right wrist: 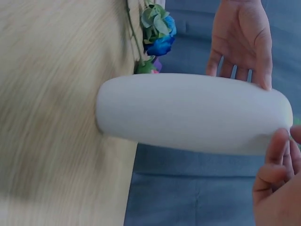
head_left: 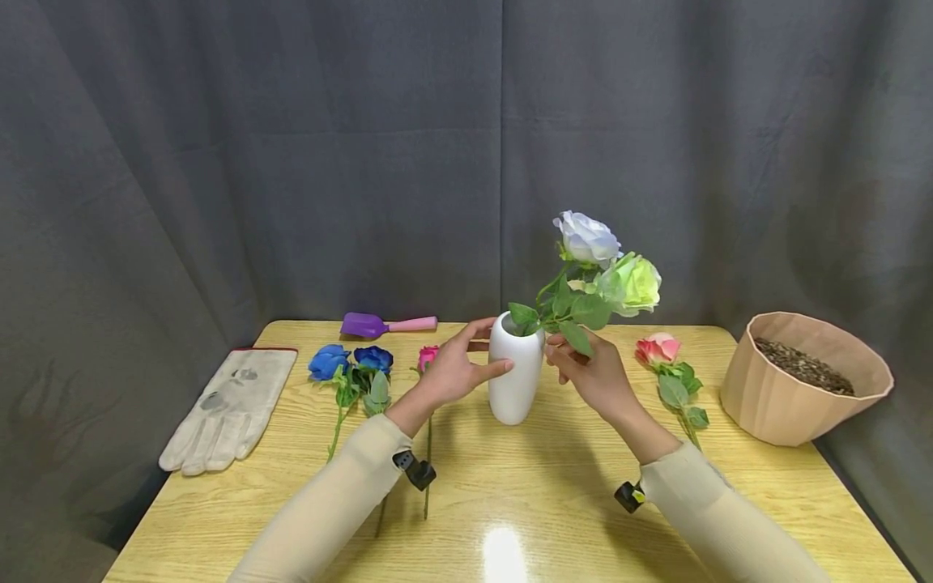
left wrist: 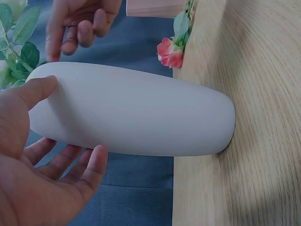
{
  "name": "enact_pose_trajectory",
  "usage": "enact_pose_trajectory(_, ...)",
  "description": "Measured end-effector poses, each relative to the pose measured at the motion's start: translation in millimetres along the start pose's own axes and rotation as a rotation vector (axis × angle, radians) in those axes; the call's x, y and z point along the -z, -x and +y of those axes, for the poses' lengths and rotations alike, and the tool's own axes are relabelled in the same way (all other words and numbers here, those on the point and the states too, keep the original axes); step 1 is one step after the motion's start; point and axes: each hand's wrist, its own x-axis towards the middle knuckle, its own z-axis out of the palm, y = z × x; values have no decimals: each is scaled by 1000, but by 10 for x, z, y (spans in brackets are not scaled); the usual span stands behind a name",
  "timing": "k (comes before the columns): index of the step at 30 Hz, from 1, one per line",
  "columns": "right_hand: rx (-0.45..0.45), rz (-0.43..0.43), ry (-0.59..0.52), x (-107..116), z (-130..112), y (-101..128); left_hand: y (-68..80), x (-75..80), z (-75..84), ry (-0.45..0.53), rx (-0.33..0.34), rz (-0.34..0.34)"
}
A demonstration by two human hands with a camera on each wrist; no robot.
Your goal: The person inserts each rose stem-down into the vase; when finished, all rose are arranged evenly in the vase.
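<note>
A white vase stands upright in the middle of the wooden table. It holds a pale lavender rose and a green-yellow rose. My left hand cups the vase's left side. In the left wrist view its thumb rests on the vase near the rim and its fingers lie just off the wall. My right hand sits by the rim on the right, under the leaves, fingers loosely curled with nothing between them. In the right wrist view a fingertip touches the vase.
Two blue roses and a small pink rose lie left of the vase. A pink rose lies to the right. A beige pot of soil stands far right. A work glove and a purple trowel lie on the left.
</note>
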Motion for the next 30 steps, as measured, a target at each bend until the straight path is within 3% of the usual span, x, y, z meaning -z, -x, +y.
enact_pose_trajectory(18,-130,-244,-33,494,272,153,26,8,10,3,3,0)
enact_pose_trajectory(30,-217,-244,-8,805,344,197,20,2,5,2,-5,0)
